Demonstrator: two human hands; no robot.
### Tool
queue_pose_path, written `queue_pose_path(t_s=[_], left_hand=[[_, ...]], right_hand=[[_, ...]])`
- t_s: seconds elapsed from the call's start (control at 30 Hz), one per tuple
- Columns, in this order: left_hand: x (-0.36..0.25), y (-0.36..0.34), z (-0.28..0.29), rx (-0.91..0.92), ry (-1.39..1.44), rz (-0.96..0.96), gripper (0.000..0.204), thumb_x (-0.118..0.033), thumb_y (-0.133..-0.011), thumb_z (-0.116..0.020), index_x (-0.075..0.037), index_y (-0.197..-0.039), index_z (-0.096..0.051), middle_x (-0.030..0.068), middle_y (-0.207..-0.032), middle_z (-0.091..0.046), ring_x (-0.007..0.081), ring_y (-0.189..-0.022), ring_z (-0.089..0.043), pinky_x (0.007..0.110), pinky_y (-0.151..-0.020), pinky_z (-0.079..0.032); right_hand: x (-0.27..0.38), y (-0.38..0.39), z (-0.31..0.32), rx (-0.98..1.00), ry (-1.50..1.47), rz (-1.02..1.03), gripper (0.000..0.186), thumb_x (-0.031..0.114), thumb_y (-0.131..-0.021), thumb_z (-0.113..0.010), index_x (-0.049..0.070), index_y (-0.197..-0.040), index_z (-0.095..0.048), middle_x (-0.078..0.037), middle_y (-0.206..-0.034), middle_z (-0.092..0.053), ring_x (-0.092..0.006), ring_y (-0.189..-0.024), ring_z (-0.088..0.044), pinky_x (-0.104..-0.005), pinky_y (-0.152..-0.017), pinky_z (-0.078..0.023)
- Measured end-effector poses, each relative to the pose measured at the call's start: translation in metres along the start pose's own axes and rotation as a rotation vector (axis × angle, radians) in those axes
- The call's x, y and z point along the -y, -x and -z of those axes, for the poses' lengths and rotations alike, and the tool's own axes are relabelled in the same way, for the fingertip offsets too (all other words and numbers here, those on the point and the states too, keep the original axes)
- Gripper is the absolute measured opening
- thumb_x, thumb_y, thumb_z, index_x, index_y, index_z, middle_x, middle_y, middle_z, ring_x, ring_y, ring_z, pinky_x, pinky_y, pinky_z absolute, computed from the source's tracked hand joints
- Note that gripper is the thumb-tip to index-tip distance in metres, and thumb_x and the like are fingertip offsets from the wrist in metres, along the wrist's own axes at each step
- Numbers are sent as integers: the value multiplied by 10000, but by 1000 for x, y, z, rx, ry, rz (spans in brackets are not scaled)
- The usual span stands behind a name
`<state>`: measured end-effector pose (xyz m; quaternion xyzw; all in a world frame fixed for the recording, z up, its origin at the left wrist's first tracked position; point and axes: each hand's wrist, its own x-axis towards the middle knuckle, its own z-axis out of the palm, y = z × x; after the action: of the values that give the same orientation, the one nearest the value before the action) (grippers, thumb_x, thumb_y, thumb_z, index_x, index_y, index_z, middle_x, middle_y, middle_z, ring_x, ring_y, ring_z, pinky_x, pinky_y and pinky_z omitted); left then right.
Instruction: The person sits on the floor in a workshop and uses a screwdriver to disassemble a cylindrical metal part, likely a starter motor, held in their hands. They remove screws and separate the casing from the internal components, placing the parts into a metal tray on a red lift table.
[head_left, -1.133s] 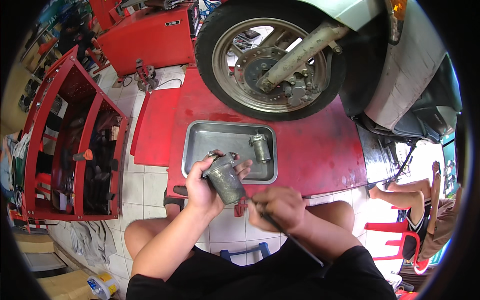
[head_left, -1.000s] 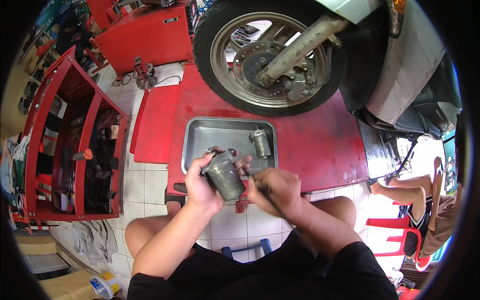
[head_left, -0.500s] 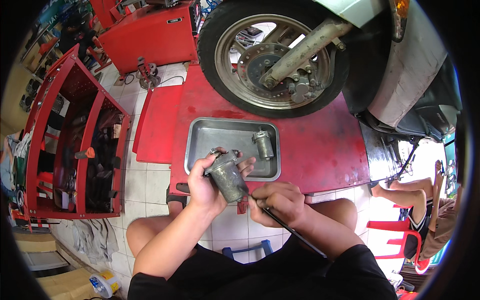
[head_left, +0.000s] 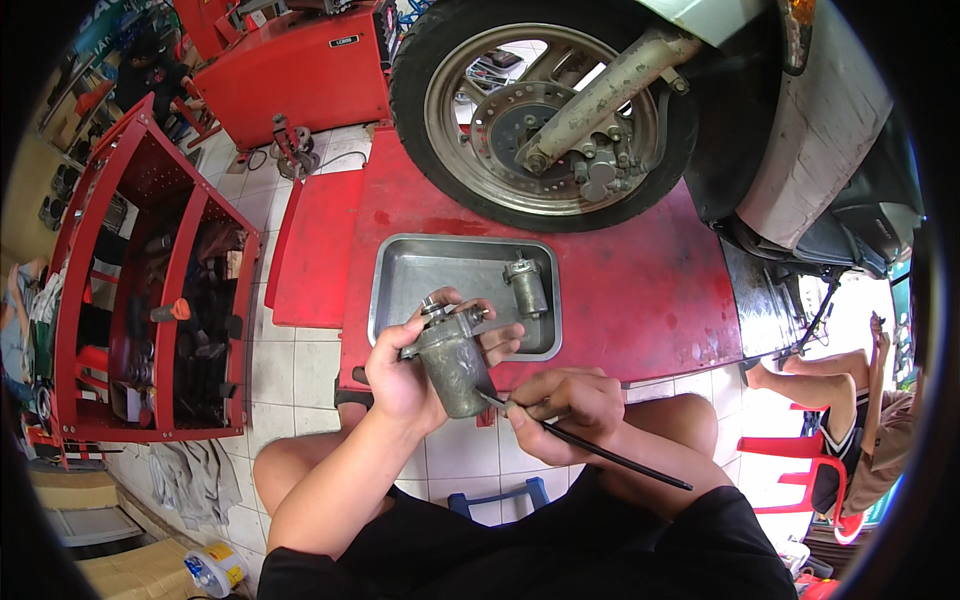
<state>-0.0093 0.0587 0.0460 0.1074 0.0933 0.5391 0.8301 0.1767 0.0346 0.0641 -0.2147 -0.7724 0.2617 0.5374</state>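
Observation:
My left hand [head_left: 397, 378] is wrapped round a scuffed grey cylinder with a flange and small fittings at its top, which looks like a starter motor [head_left: 457, 374]. It is held up in front of the tray, tilted slightly. In my right hand [head_left: 566, 412] is a thin black rod-shaped tool [head_left: 630, 462], pinched near its front. The tool's tip meets the motor's lower right edge or sits very close to it; the contact is too small to make out. A similar, smaller-looking motor [head_left: 528, 292] lies in the right side of a shallow metal tray [head_left: 376, 300].
The tray rests on a red platform [head_left: 640, 300], below a scooter's front wheel [head_left: 425, 170]. A red shelf rack [head_left: 180, 340] stands left, a red machine [head_left: 300, 85] behind it. Between my knees is a blue stool [head_left: 535, 492]. Another person [head_left: 890, 430] sits at far right.
The motor has shifted slightly down and is held more upright. The rod's rear end has swung outward to the right, away from my forearm. The other motor stays in the tray.

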Motion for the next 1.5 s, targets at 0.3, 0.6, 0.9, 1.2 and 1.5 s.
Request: queue_pose_path(t_s=[0.3, 0.6, 0.9, 1.2, 1.5], left_hand=[[0, -4, -2, 140, -39, 79, 573, -341, -815, -541, -52, -1298, -435, 227, -1234, -533, 549, -1189, -520, 579, -1049, -422], [3, 0, -6, 129, -129, 111, 617, -376, -824, -546, -77, -1348, -417, 229, -1230, -519, 563, -1198, -500, 611, -1052, -403], [-2, 6, -10, 132, -161, 104, 650, -390, -818, -551, -87, -1367, -379, 232, -1214, -513, 566, -1221, -478, 595, -1021, -424], [-2, 4, -4, 145, -21, 119, 627, -390, -825, -544, -88, -1358, -411, 211, -1221, -521, 571, -1243, -448, 612, -1098, -350], [1, 0, -3, 162, -31, 107, 607, -388, -832, -539, -96, -1353, -429, 194, -1230, -526, 572, -1244, -448, 601, -1118, -333]], right_hand=[[7, 0, 5, 27, -86, 57, 257, -88, -702, -714, 24, -698, -482, -145, -669, -649, -240, -525, -655, -318, -473, -535], [10, -2, 6, -18, -71, 27, 262, -92, -710, -707, 29, -684, -476, -130, -678, -648, -240, -533, -651, -318, -485, -538], [-5, -10, 15, -54, 218, 136, 327, -105, -705, -689, 57, -738, -406, -111, -647, -631, -188, -469, -608, -299, -426, -477], [13, -1, 5, 32, -82, 79, 297, -88, -689, -724, 48, -701, -460, -121, -680, -641, -228, -512, -625, -318, -466, -526], [12, -1, 7, 44, -39, 125, 281, -79, -697, -713, 41, -650, -464, -153, -694, -640, -242, -493, -600, -320, -457, -518]])
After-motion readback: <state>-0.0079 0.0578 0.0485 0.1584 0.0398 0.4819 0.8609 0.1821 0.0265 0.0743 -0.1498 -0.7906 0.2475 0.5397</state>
